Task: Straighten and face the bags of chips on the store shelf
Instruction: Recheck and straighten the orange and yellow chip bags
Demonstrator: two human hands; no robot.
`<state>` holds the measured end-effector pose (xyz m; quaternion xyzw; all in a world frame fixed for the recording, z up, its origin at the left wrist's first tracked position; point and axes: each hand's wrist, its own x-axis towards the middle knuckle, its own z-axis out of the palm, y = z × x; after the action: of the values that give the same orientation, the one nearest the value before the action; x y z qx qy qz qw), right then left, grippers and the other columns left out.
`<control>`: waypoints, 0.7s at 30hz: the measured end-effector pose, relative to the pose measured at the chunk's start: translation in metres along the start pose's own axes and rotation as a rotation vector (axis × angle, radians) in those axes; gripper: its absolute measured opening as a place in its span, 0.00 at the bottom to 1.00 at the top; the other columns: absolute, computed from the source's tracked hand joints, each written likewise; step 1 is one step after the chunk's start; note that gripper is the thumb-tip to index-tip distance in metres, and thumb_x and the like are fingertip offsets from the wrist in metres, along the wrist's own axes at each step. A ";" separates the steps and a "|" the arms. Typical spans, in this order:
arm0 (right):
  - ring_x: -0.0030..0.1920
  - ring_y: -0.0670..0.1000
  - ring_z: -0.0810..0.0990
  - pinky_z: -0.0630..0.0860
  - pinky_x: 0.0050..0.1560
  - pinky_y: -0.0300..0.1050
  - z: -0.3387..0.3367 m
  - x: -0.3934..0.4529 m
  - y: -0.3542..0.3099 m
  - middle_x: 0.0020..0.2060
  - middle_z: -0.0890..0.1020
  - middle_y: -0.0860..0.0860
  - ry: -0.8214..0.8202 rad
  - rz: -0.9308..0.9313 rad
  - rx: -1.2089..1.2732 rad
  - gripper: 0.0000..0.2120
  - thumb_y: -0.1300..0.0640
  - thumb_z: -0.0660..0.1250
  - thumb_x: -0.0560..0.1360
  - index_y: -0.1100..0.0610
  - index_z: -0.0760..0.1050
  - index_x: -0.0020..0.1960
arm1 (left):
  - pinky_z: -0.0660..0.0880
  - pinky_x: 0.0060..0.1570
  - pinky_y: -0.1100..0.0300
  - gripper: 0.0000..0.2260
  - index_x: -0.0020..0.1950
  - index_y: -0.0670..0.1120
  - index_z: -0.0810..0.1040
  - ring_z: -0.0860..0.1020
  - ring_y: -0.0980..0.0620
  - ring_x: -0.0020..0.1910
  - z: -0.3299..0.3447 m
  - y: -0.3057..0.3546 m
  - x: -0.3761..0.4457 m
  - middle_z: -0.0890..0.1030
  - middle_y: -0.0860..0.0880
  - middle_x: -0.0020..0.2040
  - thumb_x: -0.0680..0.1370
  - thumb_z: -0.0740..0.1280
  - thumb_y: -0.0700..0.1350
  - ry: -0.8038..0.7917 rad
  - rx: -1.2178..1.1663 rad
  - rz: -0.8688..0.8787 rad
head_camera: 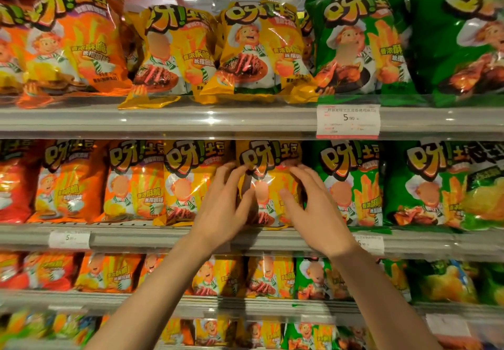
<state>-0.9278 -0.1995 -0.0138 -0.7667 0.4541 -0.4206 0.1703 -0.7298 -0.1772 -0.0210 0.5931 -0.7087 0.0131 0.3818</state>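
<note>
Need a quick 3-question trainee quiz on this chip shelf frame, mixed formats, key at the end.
1. True or false: both hands are on the same bag.
2. Which shelf is being worked? A) the top shelf B) the second shelf down C) the lowest shelf
3. Fill in: the bags right of the handled bag are ____ in colour.

Key:
1. True. The left hand and right hand flank one yellow bag, fingers laid on its front.
2. B. The bag stands on the second shelf, under the one carrying the 5.90 price tag.
3. Green: the green bags stand beside it.
</note>
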 end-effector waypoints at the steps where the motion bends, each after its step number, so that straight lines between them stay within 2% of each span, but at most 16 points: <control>1: 0.72 0.41 0.63 0.62 0.72 0.41 -0.001 -0.005 0.003 0.73 0.66 0.43 0.024 -0.020 0.013 0.22 0.48 0.62 0.81 0.48 0.66 0.74 | 0.73 0.65 0.53 0.22 0.75 0.47 0.68 0.71 0.51 0.68 -0.004 -0.002 -0.006 0.70 0.48 0.71 0.82 0.63 0.51 -0.003 -0.005 0.022; 3: 0.66 0.42 0.71 0.70 0.68 0.44 0.001 -0.017 0.010 0.65 0.72 0.41 0.042 -0.026 0.043 0.18 0.49 0.62 0.81 0.50 0.71 0.70 | 0.75 0.57 0.58 0.20 0.74 0.49 0.70 0.75 0.57 0.59 -0.012 -0.002 -0.022 0.75 0.52 0.64 0.82 0.63 0.51 -0.009 -0.026 0.016; 5: 0.55 0.42 0.77 0.77 0.55 0.43 0.007 -0.032 0.016 0.55 0.76 0.39 0.023 -0.040 0.112 0.14 0.51 0.63 0.81 0.49 0.74 0.65 | 0.75 0.52 0.62 0.18 0.72 0.52 0.70 0.77 0.61 0.54 -0.018 -0.002 -0.038 0.78 0.56 0.60 0.82 0.64 0.51 -0.031 -0.083 -0.039; 7: 0.42 0.45 0.78 0.75 0.40 0.41 0.014 -0.047 0.019 0.43 0.77 0.38 0.013 -0.013 0.186 0.09 0.53 0.64 0.81 0.48 0.76 0.61 | 0.78 0.47 0.61 0.16 0.70 0.54 0.71 0.80 0.60 0.50 -0.022 -0.004 -0.055 0.81 0.59 0.54 0.83 0.63 0.52 -0.068 -0.189 -0.106; 9: 0.35 0.44 0.77 0.69 0.35 0.36 0.023 -0.061 0.020 0.35 0.78 0.39 -0.035 0.098 0.203 0.09 0.52 0.63 0.80 0.45 0.77 0.59 | 0.78 0.43 0.58 0.13 0.68 0.56 0.73 0.81 0.58 0.46 -0.024 -0.011 -0.071 0.82 0.59 0.49 0.83 0.63 0.52 -0.089 -0.264 -0.150; 11: 0.32 0.43 0.77 0.68 0.33 0.34 0.032 -0.079 0.018 0.33 0.79 0.37 -0.061 0.135 0.104 0.09 0.50 0.62 0.80 0.43 0.76 0.58 | 0.78 0.44 0.59 0.12 0.66 0.57 0.74 0.82 0.59 0.46 -0.025 -0.024 -0.085 0.82 0.61 0.48 0.83 0.63 0.53 -0.099 -0.300 -0.185; 13: 0.32 0.45 0.78 0.73 0.33 0.38 0.043 -0.099 0.014 0.33 0.79 0.40 -0.047 0.164 0.054 0.07 0.50 0.62 0.80 0.40 0.75 0.55 | 0.78 0.46 0.60 0.11 0.65 0.58 0.74 0.82 0.60 0.47 -0.028 -0.040 -0.096 0.83 0.61 0.48 0.82 0.64 0.53 -0.106 -0.337 -0.203; 14: 0.35 0.44 0.80 0.77 0.37 0.42 0.049 -0.107 0.011 0.35 0.80 0.40 -0.034 0.212 0.063 0.07 0.50 0.63 0.80 0.38 0.75 0.54 | 0.77 0.46 0.61 0.10 0.64 0.58 0.75 0.82 0.60 0.47 -0.031 -0.048 -0.100 0.83 0.61 0.47 0.82 0.64 0.53 -0.110 -0.353 -0.205; 16: 0.42 0.42 0.81 0.80 0.45 0.46 0.063 -0.120 0.001 0.40 0.82 0.38 -0.009 0.285 0.049 0.07 0.48 0.64 0.79 0.37 0.76 0.54 | 0.76 0.44 0.61 0.09 0.63 0.59 0.74 0.82 0.59 0.46 -0.041 -0.066 -0.105 0.83 0.60 0.44 0.82 0.64 0.52 -0.121 -0.388 -0.193; 19: 0.38 0.44 0.80 0.77 0.38 0.45 0.085 -0.127 -0.024 0.38 0.81 0.39 0.054 0.309 0.020 0.07 0.50 0.63 0.79 0.40 0.78 0.55 | 0.77 0.48 0.56 0.08 0.61 0.60 0.74 0.82 0.56 0.47 -0.061 -0.094 -0.108 0.84 0.58 0.47 0.82 0.63 0.53 -0.122 -0.439 -0.164; 21: 0.40 0.41 0.80 0.74 0.38 0.39 0.097 -0.125 -0.043 0.38 0.81 0.39 0.081 0.311 0.019 0.07 0.50 0.64 0.79 0.42 0.78 0.55 | 0.77 0.49 0.55 0.08 0.61 0.60 0.74 0.82 0.56 0.47 -0.073 -0.110 -0.105 0.84 0.58 0.47 0.81 0.64 0.52 -0.104 -0.454 -0.172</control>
<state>-0.8554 -0.0839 -0.1046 -0.6680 0.5698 -0.4242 0.2218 -0.5975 -0.0881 -0.0755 0.5501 -0.6592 -0.2094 0.4680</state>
